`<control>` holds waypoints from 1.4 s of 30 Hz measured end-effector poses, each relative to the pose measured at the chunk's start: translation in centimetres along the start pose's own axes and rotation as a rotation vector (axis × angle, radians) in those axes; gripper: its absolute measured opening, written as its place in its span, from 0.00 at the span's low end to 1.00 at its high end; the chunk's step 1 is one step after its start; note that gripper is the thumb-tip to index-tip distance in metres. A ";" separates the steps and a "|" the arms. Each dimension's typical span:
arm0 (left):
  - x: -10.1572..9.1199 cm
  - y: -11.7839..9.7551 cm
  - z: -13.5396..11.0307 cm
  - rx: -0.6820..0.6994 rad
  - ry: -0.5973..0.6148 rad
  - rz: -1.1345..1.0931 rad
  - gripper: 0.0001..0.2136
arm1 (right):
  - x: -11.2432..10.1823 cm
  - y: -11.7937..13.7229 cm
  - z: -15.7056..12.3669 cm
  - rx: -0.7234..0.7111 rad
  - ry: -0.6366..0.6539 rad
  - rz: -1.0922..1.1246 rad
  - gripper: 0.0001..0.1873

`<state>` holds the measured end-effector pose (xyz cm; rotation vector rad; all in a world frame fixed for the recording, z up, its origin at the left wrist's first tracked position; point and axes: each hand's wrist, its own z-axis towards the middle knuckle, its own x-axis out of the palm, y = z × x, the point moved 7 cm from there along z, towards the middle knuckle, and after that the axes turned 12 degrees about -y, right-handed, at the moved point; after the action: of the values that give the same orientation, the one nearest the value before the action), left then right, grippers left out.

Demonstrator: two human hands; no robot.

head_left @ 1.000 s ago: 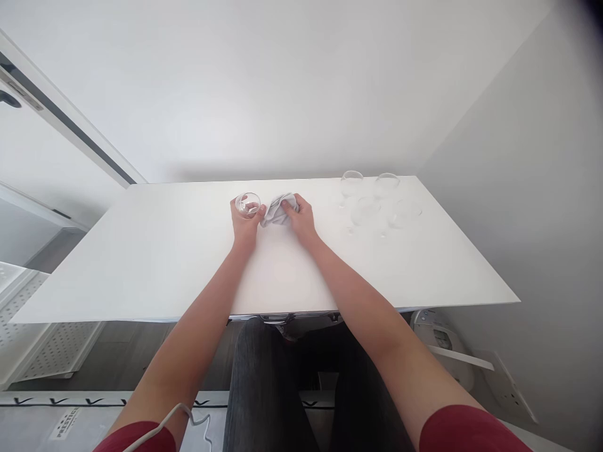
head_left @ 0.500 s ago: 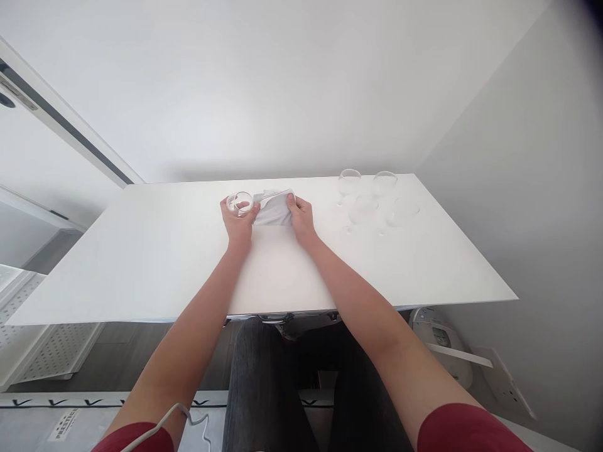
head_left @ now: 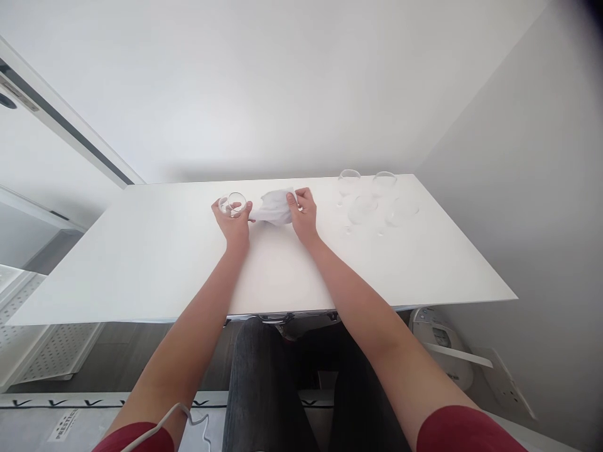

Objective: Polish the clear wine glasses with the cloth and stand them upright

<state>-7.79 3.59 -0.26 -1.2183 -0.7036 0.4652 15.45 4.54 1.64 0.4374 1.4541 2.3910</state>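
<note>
The left hand (head_left: 237, 230) grips a clear glass (head_left: 232, 204) over the white worktop (head_left: 141, 263). The right hand (head_left: 304, 218) pinches a pale cloth (head_left: 276, 206), which extends to the left hand. Four other clear glasses (head_left: 384, 184) stand grouped to the right.

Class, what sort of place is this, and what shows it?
Probably a room in a home: a door handle at far left, a power socket at lower right, and stemmed glasses on a white table.

Worn on the head, the one camera looks forward and down from above the near edge of the white surface (head_left: 141, 257), far enough off to frame its whole top, the wall (head_left: 292, 81) behind it and the wearer's legs (head_left: 264, 389) before it.
</note>
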 end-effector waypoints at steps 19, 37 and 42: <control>-0.5 0.4 -0.1 -0.068 -0.031 -0.045 0.33 | 0.5 -5.6 0.6 0.449 -0.096 0.331 0.32; 1.5 -0.1 -1.4 -0.074 0.180 -0.142 0.24 | 1.7 -2.0 -0.3 0.282 0.094 0.338 0.18; 2.5 -1.2 -2.9 -0.002 0.345 -0.074 0.26 | 3.4 0.5 -2.5 0.242 0.391 0.358 0.21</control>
<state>-4.02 2.92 0.94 -1.2310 -0.4514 0.1853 11.32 3.67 1.35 0.3171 1.9972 2.7007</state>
